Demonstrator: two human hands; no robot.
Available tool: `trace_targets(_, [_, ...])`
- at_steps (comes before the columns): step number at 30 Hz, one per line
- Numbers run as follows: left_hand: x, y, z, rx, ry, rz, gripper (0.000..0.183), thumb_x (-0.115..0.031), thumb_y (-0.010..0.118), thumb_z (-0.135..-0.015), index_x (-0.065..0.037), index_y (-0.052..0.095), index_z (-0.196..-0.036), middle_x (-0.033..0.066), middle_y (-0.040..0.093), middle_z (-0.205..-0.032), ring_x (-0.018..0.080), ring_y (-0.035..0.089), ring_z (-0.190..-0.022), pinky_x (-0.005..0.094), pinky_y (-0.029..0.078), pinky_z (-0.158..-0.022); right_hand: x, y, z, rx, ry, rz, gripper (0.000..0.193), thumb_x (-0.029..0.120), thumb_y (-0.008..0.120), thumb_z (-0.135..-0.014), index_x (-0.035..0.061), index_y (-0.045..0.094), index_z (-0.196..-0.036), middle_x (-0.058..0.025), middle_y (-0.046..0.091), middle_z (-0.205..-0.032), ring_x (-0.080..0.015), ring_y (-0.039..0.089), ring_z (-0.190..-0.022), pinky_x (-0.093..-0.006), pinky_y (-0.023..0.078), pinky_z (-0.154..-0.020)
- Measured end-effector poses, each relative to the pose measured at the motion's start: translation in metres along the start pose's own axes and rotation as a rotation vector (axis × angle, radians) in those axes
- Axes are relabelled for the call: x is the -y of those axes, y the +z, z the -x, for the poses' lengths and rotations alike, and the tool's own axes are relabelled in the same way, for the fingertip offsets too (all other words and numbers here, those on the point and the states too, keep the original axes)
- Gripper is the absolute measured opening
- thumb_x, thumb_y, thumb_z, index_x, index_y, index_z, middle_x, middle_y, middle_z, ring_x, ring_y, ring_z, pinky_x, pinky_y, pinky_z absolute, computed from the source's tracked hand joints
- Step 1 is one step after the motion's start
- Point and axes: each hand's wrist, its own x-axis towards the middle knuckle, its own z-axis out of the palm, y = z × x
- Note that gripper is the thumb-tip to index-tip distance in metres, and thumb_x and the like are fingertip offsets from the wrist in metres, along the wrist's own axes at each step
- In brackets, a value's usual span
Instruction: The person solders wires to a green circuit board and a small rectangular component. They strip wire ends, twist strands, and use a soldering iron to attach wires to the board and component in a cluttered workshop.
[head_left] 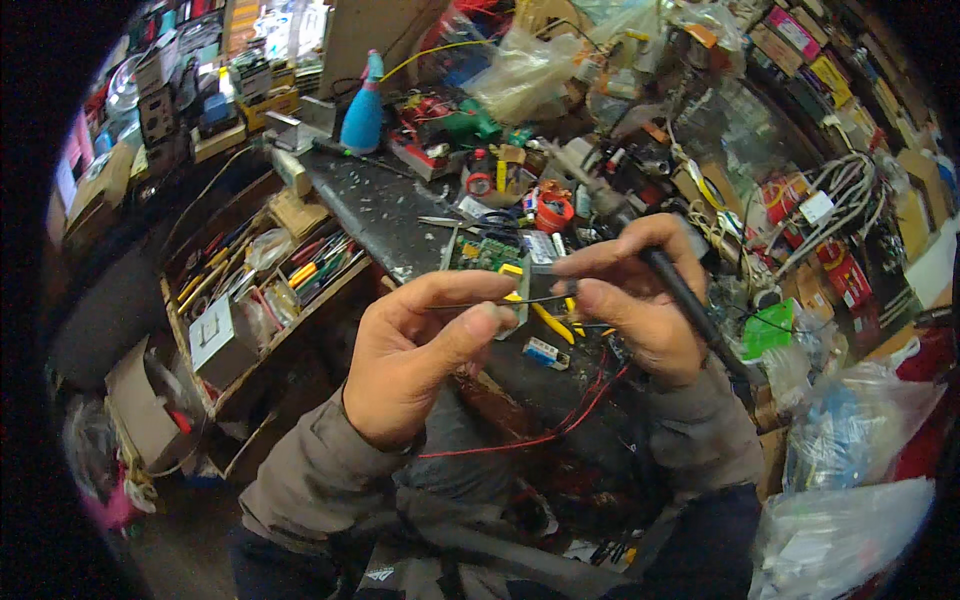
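Between my two hands runs a short, thin black wire [543, 299]. My left hand [402, 350] pinches one end between thumb and forefinger, and the fingertips of my right hand [648, 318] close on the other. A long black rod [685, 300] crosses the right hand; whether it is held there or only passes in front, I cannot tell. Behind the fingers lie a green circuit board [492, 252] and a yellow-handled tool [553, 323], partly hidden. A small white and blue block [545, 351] lies just below them on the dark bench [365, 205].
Red wires [540, 442] loop below my hands. An open drawer of tools [262, 392] stands at the left. A blue spray bottle [361, 118], scissors [440, 221] and a red cup [554, 210] are farther back. Coiled grey cables [850, 200] and plastic bags [850, 535] crowd the right.
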Motion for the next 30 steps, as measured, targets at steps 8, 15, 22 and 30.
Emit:
trace_targets(8, [0.038,0.004,-0.014,-0.114,0.095,0.145,0.03,-0.02,0.059,-0.097,0.005,0.061,-0.113,0.0089,0.065,-0.09,0.0123,0.054,-0.069,0.0264,0.044,-0.063,-0.028,-0.012,0.002,0.07,0.098,0.009,0.031,-0.003,0.07,-0.083,0.0038,0.049,-0.104,-0.0163,0.068,-0.101,-0.0214,0.067,-0.096,-0.0318,0.057,-0.077])
trace_targets(15, [0.032,-0.054,0.016,-0.377,0.141,-0.257,0.018,-0.016,0.052,-0.099,0.0,0.058,-0.096,0.0066,0.059,-0.089,0.0098,0.048,-0.063,0.0244,0.04,-0.054,-0.016,-0.181,-0.065,-0.354,0.138,0.528,0.07,0.065,0.029,-0.097,0.0063,0.054,-0.125,-0.0111,0.067,-0.079,-0.0138,0.06,-0.064,-0.024,0.046,-0.052])
trace_targets(22, [0.049,-0.123,0.083,-0.512,-0.03,-0.666,0.017,-0.015,0.054,-0.097,-0.001,0.056,-0.088,0.0084,0.058,-0.089,0.0118,0.049,-0.068,0.0271,0.04,-0.06,-0.061,-0.356,-0.137,-0.81,0.299,0.85,0.05,0.049,0.052,-0.092,0.0006,0.065,-0.092,-0.0091,0.064,-0.074,-0.0158,0.055,-0.054,-0.0308,0.045,-0.049])
trace_targets(30, [0.081,-0.178,0.132,-0.763,-0.34,-0.608,0.018,-0.015,0.053,-0.098,0.001,0.057,-0.091,0.0064,0.061,-0.093,0.0143,0.055,-0.084,0.0285,0.044,-0.081,-0.142,-0.437,-0.176,-0.971,0.309,0.648,0.052,0.042,0.055,-0.09,-0.0083,0.066,-0.082,-0.0176,0.07,-0.08,-0.02,0.063,-0.059,-0.0303,0.049,-0.055])
